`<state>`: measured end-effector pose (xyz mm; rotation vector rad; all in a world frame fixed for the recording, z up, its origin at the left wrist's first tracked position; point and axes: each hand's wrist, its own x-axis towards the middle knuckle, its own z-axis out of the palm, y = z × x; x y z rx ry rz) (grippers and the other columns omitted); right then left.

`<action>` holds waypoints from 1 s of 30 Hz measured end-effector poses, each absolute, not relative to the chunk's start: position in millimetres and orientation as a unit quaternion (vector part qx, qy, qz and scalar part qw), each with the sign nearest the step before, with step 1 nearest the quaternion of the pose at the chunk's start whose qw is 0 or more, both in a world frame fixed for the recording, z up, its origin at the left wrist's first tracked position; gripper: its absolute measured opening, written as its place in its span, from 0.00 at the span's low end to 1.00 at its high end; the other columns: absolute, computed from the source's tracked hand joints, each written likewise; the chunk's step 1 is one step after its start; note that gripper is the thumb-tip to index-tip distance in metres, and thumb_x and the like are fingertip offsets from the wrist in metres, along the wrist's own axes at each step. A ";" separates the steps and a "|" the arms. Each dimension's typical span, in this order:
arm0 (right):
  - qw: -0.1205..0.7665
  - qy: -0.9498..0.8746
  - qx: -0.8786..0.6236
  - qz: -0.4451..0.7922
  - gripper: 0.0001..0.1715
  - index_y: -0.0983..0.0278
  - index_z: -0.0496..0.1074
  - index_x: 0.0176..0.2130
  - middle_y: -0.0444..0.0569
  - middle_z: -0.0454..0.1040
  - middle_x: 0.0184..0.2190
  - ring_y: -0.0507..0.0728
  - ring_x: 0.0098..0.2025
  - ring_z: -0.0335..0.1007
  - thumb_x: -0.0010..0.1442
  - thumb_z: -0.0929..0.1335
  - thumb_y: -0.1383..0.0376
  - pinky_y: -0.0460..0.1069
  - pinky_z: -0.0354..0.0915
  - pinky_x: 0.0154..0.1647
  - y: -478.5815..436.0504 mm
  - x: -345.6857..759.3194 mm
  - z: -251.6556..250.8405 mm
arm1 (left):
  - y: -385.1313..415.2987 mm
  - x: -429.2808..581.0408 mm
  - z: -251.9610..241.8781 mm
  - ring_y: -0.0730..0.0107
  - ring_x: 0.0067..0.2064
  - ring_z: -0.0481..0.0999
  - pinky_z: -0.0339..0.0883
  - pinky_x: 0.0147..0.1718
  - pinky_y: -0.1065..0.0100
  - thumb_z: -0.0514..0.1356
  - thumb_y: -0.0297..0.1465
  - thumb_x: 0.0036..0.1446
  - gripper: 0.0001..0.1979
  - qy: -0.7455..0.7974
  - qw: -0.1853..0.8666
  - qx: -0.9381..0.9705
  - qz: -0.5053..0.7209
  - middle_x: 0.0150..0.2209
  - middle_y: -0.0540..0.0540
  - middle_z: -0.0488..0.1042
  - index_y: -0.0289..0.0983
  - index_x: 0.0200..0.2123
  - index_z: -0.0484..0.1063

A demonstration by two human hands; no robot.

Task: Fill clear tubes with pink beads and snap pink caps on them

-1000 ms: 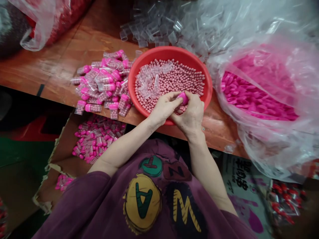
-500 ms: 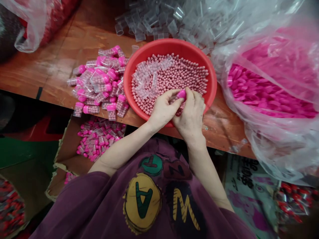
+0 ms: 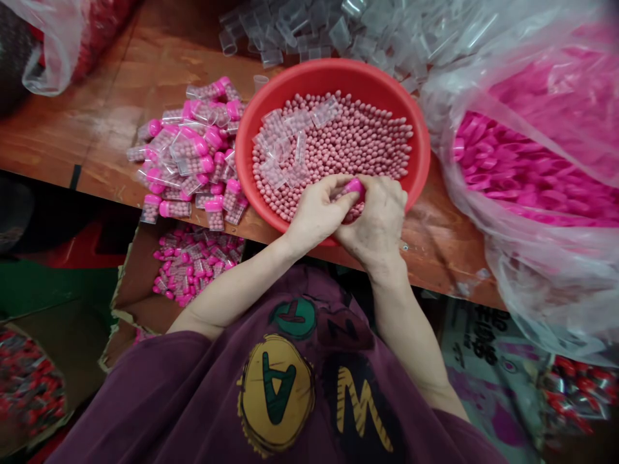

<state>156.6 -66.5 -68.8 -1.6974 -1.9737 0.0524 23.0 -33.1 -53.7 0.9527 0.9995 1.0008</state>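
Note:
Over the near side of a red plastic bowl (image 3: pixel 333 66), my two hands meet around a small clear bottle with a pink cap (image 3: pixel 356 186). My left hand (image 3: pixel 316 209) pinches the bottle between thumb and fingers, hiding most of its body. The curled fingers of my right hand (image 3: pixel 380 216) bear on the cap from the right; their tips are partly hidden. Small pink beads (image 3: pixel 358 145) fill the bowl beneath. Several clear plastic containers (image 3: pixel 278 145) lie on the beads at the left.
Left of the bowl is a heap of pink-capped, bead-filled bottles (image 3: pixel 193 151). A cardboard box (image 3: pixel 138 274) below the table edge contains more. Empty clear containers (image 3: pixel 309 32) are piled behind. A plastic bag of pink caps (image 3: pixel 527 167) stands at the right on the wooden table (image 3: pixel 111 129).
My right hand has turned further over the cap, its fingers now more curled. My left hand keeps its pinch on the bottle. The view has shifted slightly.

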 end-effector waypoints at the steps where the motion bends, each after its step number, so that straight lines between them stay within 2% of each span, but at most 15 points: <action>1: 0.269 -0.731 -0.627 0.021 0.27 0.67 0.74 0.61 0.65 0.78 0.51 0.73 0.55 0.74 0.71 0.67 0.53 0.71 0.68 0.59 -66.5 157.1 -68.9 | -33.9 22.7 -51.5 0.67 0.49 0.87 0.81 0.58 0.65 0.69 0.25 0.70 0.08 0.440 0.669 0.412 0.435 0.48 0.43 0.89 0.33 0.52 0.80; 5: 0.278 -0.725 -0.630 0.006 0.28 0.64 0.75 0.58 0.62 0.79 0.48 0.73 0.53 0.75 0.69 0.69 0.48 0.71 0.69 0.57 -67.9 156.6 -66.1 | -37.6 22.2 -43.3 0.71 0.38 0.84 0.82 0.50 0.66 0.71 0.27 0.71 0.09 0.450 0.696 0.375 0.415 0.38 0.49 0.85 0.36 0.52 0.79; 7: 0.270 -0.719 -0.640 0.007 0.27 0.60 0.74 0.58 0.60 0.80 0.49 0.73 0.53 0.76 0.71 0.68 0.46 0.70 0.70 0.57 -69.7 155.1 -62.8 | -39.2 22.2 -39.7 0.71 0.37 0.83 0.82 0.49 0.66 0.71 0.27 0.71 0.10 0.454 0.701 0.358 0.418 0.35 0.51 0.82 0.38 0.53 0.78; 10: 0.271 -0.712 -0.648 0.025 0.29 0.60 0.72 0.63 0.63 0.82 0.54 0.73 0.57 0.78 0.71 0.69 0.47 0.70 0.72 0.59 -71.6 152.6 -59.8 | -39.3 22.2 -35.6 0.68 0.42 0.86 0.83 0.52 0.63 0.71 0.27 0.71 0.11 0.449 0.710 0.332 0.428 0.37 0.50 0.82 0.39 0.54 0.77; 13: 0.285 -0.710 -0.642 0.044 0.43 0.64 0.63 0.74 0.69 0.78 0.66 0.77 0.67 0.75 0.70 0.70 0.49 0.72 0.71 0.64 -71.4 151.3 -61.1 | -35.7 21.9 -34.8 0.64 0.48 0.88 0.84 0.55 0.61 0.70 0.28 0.72 0.10 0.445 0.721 0.303 0.436 0.43 0.47 0.85 0.38 0.53 0.77; 15: 0.284 -0.711 -0.642 0.048 0.48 0.65 0.58 0.77 0.71 0.75 0.70 0.78 0.71 0.72 0.68 0.71 0.49 0.73 0.70 0.67 -70.6 151.4 -62.6 | -32.8 21.4 -36.1 0.63 0.48 0.88 0.85 0.54 0.60 0.69 0.30 0.73 0.09 0.449 0.726 0.290 0.434 0.44 0.46 0.86 0.38 0.53 0.77; 17: 0.278 -0.714 -0.641 0.041 0.45 0.66 0.62 0.74 0.70 0.77 0.67 0.77 0.69 0.74 0.68 0.71 0.50 0.72 0.71 0.65 -70.1 151.6 -62.9 | -31.0 20.7 -37.5 0.63 0.46 0.88 0.86 0.53 0.59 0.69 0.32 0.73 0.09 0.454 0.727 0.287 0.428 0.42 0.47 0.85 0.38 0.53 0.77; 22: 0.315 -0.707 -0.633 0.018 0.30 0.63 0.71 0.62 0.64 0.83 0.52 0.74 0.55 0.79 0.67 0.70 0.50 0.69 0.73 0.55 -70.8 151.6 -63.2 | -34.8 18.3 -33.3 0.68 0.37 0.85 0.85 0.47 0.60 0.74 0.38 0.70 0.14 0.454 0.735 0.292 0.410 0.40 0.47 0.83 0.37 0.50 0.78; 27: 0.349 -0.703 -0.619 0.001 0.26 0.58 0.71 0.56 0.61 0.82 0.46 0.73 0.50 0.79 0.67 0.73 0.48 0.69 0.75 0.53 -73.7 153.0 -65.2 | -37.4 19.1 -26.4 0.76 0.31 0.79 0.79 0.39 0.70 0.71 0.27 0.70 0.09 0.428 0.757 0.277 0.408 0.36 0.51 0.81 0.37 0.50 0.76; 30: 0.303 -0.714 -0.629 0.052 0.31 0.60 0.73 0.59 0.62 0.83 0.49 0.75 0.52 0.81 0.65 0.74 0.45 0.71 0.76 0.54 -71.6 158.2 -58.4 | -35.3 22.2 -24.8 0.77 0.30 0.77 0.75 0.35 0.72 0.68 0.24 0.71 0.08 0.443 0.746 0.270 0.417 0.36 0.52 0.79 0.37 0.50 0.75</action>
